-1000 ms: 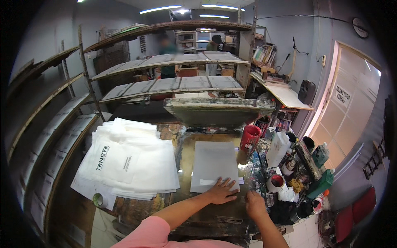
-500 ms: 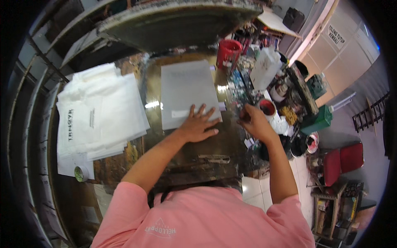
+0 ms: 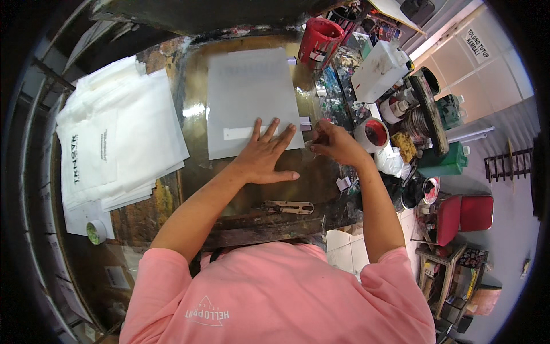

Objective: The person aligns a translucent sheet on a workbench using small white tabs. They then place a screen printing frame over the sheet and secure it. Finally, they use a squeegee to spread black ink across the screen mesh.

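Clearances and obstructions

Your open lane runs between the white stack (image 3: pixel 134 114) and the grey sheet (image 3: pixel 249 92). Rightward, the red can (image 3: pixel 319 43), white jug (image 3: pixel 379 73) and open tub (image 3: pixel 360 139) obstruct you; the cutter (image 3: pixel 288 207) lies across the near side.

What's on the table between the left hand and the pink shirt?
In the head view, what looks like a utility knife lies there, clear of the left hand.

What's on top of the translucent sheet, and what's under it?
On the translucent sheet: the left hand, spread across its lower edge. A white strip shows there, over or under unclear. Anything else beneath is covered.
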A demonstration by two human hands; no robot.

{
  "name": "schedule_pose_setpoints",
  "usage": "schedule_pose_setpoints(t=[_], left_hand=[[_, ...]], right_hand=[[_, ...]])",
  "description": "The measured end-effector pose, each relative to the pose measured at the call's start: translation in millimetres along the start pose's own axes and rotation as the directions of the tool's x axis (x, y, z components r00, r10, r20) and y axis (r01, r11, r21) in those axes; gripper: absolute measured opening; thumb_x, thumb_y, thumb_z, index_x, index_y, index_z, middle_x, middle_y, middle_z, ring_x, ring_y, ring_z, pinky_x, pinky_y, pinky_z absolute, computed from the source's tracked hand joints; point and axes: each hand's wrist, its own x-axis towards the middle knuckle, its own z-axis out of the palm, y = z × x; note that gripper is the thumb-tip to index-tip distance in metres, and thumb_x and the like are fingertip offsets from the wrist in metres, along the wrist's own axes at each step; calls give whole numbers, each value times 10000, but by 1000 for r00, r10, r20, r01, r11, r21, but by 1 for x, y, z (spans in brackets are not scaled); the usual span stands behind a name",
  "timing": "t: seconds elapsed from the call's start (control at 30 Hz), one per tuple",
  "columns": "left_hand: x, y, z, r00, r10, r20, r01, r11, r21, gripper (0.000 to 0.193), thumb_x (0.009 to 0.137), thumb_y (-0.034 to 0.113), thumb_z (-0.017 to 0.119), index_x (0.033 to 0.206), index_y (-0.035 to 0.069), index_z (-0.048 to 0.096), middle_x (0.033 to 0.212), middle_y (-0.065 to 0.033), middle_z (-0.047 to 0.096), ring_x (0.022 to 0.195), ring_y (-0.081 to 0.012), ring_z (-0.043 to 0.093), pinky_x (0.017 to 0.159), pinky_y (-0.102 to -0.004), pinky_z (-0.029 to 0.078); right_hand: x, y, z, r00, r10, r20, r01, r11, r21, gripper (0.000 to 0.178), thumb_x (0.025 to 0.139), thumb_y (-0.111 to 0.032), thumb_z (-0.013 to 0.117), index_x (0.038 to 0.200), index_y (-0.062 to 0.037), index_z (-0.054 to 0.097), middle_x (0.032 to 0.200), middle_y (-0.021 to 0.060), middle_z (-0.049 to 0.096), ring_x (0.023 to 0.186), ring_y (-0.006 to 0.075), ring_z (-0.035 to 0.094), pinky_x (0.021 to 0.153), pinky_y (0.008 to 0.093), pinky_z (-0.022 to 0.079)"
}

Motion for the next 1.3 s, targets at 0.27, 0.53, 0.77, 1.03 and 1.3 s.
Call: schedule_pose_setpoints(t=[0.27,0.53,0.77,1.03,1.3], left_hand=[[0,-1,-1,1000,-1,18,1,1000,-5,1242,871,865,504,1677,21,78,1734,-170,214,1612,-424,81,1259,-677,-61],[1,0,-6,997,-22,73,25,999,-36,1286,846,913,457,1679,17,60,1742,-158,203,1615,-421,75,1252,-675,-96],[0,-3,-3,999,-2,33,4,999,-51,1323,818,925,480,1670,-10,92,1734,-172,223,1612,-429,86,1244,-691,-90],[-1,-4,0,1000,16,-15,-17,997,-72,1332,799,897,556,1664,-16,119,1722,-214,223,1601,-456,114,1253,-690,-46],[-2,-5,5,1000,11,-13,-12,998,-58,1338,795,920,526,1670,-1,106,1728,-197,214,1606,-440,93,1252,-693,-47]], right_hand=[[9,-5,3,996,68,54,-60,990,-130,292,871,-185,783,1031,-13,609,936,189,685,870,365,674,785,452,528],[18,-2,12,998,18,66,-6,983,-184,279,861,-143,796,982,0,589,850,149,651,770,289,621,724,403,507],[21,-9,18,999,19,26,-10,955,-298,290,862,-173,794,952,7,585,853,175,663,787,359,654,722,437,511],[22,-5,24,999,35,2,-32,944,-329,289,833,-152,812,968,25,628,871,196,679,793,357,676,732,436,526],[25,-11,24,998,57,-11,-57,908,-415,294,797,-136,845,924,31,639,820,154,689,775,292,688,717,408,534]])
